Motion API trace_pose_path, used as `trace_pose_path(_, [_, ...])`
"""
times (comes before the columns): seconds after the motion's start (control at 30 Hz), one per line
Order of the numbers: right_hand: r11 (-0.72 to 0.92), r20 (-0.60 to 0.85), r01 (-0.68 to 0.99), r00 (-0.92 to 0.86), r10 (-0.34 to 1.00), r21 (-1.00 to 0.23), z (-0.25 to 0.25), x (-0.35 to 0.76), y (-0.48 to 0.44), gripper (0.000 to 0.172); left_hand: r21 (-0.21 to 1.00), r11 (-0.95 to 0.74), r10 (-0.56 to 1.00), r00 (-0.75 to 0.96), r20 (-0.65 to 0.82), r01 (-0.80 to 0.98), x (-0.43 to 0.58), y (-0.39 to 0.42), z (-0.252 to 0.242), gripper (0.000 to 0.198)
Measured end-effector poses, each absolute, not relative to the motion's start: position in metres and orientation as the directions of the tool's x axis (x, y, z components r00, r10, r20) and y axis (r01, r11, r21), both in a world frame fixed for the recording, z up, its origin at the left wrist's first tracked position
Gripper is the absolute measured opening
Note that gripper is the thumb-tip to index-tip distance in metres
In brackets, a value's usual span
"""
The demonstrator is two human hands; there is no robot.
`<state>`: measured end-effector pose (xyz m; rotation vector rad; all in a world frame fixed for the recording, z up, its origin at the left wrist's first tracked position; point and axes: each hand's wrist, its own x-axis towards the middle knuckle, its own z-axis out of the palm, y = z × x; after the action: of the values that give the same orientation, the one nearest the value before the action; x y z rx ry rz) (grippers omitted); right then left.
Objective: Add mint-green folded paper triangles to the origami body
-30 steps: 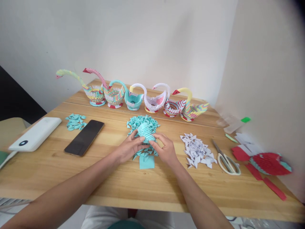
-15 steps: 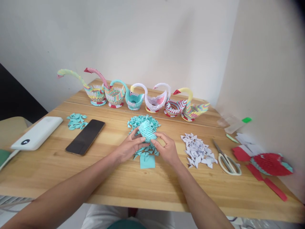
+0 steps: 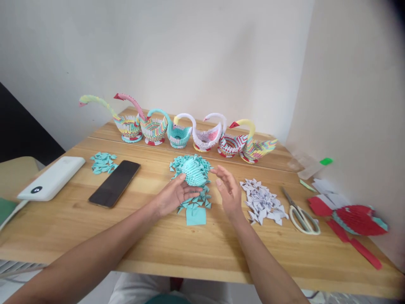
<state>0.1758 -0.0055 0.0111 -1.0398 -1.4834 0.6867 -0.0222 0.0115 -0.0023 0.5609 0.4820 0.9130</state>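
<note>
My left hand (image 3: 177,194) holds a rounded turquoise origami body (image 3: 193,172) built of folded paper pieces, with the thumb on its near side and the fingers under it. Just to its right is my right hand (image 3: 228,189), empty, with fingers apart and slightly curled. Behind and below the body lies a pile of turquoise folded paper pieces (image 3: 180,162), partly hidden by it. A flat turquoise paper square (image 3: 196,215) rests at the pile's near end.
Several paper swans (image 3: 179,136) line the back of the wooden table (image 3: 152,249). A black phone (image 3: 114,183), white power bank (image 3: 52,179) and small turquoise pile (image 3: 103,163) lie left. White folded pieces (image 3: 264,200), scissors (image 3: 302,215) and a red paper model (image 3: 359,219) lie right.
My right hand has let go of the turquoise origami body and moved right, its fingers opening. The body stays in my left hand, turned and shifted slightly.
</note>
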Motion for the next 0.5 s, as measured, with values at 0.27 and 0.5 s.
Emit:
trace_pose_path(0.27, [0.446,0.432,0.126,-0.127,0.893,-0.886,0.0,0.174,0.003,0.09,0.533,0.643,0.694,0.713,-0.103,-0.55,-0.027,0.014,-0.005,0.073])
trace_pose_path(0.5, [0.298,0.297,-0.028,-0.226,0.928,-0.954,-0.006,0.163,0.004,0.118,0.522,0.708,0.578,0.815,-0.039,-0.476,-0.026,0.011,-0.009,0.081])
